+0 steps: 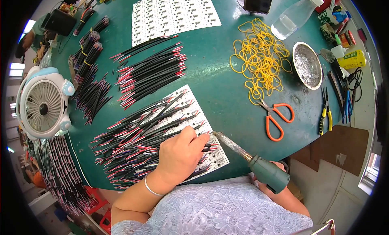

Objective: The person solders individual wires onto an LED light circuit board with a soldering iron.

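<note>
My left hand [182,152] is closed in a pinch over the right edge of a white circuit board panel [221,157]. A thin wire [209,133] shows at its fingertips; most of it is hidden by the hand. My right hand [278,167] is wrapped round the green handle of a soldering iron [267,173], which hides most of the fingers. The iron's tip points up and left, close beside my left fingertips. Many black cables [133,143] with red and white wire ends lie across the panel, several fixed along its right side.
A second panel [174,14], cable bundles [152,75], yellow rubber bands [263,52], a metal bowl [298,68], orange-handled scissors [269,123] and pliers [325,113] lie on the green table. A bottle [293,18] stands far right; a fan [43,105] stands left.
</note>
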